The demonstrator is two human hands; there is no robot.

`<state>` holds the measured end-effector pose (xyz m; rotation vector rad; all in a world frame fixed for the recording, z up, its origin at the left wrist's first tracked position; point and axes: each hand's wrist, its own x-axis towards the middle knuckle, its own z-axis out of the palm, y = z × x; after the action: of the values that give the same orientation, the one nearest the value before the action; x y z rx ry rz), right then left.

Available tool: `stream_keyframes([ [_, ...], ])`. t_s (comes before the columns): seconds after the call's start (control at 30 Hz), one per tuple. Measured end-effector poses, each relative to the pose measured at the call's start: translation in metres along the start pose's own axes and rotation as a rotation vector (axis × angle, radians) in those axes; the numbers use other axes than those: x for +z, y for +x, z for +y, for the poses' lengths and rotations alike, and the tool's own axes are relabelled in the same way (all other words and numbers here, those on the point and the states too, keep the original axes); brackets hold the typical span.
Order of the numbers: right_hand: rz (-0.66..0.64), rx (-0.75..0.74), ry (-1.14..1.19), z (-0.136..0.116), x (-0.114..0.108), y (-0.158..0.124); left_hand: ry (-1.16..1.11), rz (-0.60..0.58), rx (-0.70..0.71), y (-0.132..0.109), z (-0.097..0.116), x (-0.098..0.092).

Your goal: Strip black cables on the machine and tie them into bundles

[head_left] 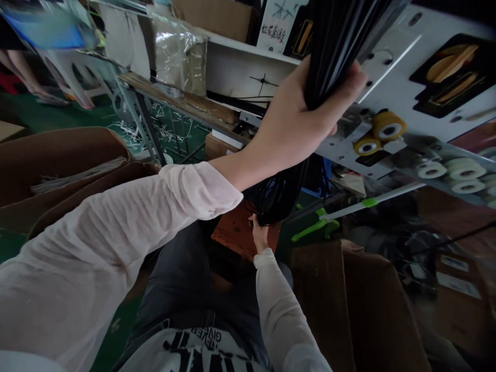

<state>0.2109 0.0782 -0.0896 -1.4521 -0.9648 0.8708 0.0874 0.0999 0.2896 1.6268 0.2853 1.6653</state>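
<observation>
holding a slanting bundle of black cable [344, 36] high in the left hand [298, 119], with the right hand [260, 232] at its lower end.
the left hand's fingers are wrapping closely round the upper strands; this grip is probably carrying most of the weight and preventing the strands from spreading. the right hand is sitting at the lower loops, over the orange surface [232, 235]; its fingers are partly hidden, and the view is not showing whether they are closing on the cable. this low position is presumably steadying the hanging end. the bundle is hanging in front of the person, its upper part overlapping the machine panel [399, 77], with the yellow rollers [382, 121] sitting to its right. cardboard boxes [321, 299] are standing at either side, seemingly for easy reach.
</observation>
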Motion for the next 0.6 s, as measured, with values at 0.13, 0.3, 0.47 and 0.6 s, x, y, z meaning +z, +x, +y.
stream_keyframes([
  [0.13, -0.037, -0.028, -0.072, -0.003, -0.009, 0.003, 0.080, 0.012, -0.019, -0.003, 0.011, -0.013],
  [0.3, -0.068, -0.034, -0.161, -0.001, -0.008, 0.000, -0.124, 0.115, -0.070, -0.011, -0.001, -0.027],
  [0.47, -0.204, -0.068, -0.245, -0.023, -0.016, 0.000, -0.073, 0.293, -0.120, -0.020, 0.014, -0.055],
  [0.6, -0.444, -0.168, -0.358, -0.074, -0.045, -0.008, 0.158, 0.678, -0.253, -0.058, 0.055, -0.116],
])
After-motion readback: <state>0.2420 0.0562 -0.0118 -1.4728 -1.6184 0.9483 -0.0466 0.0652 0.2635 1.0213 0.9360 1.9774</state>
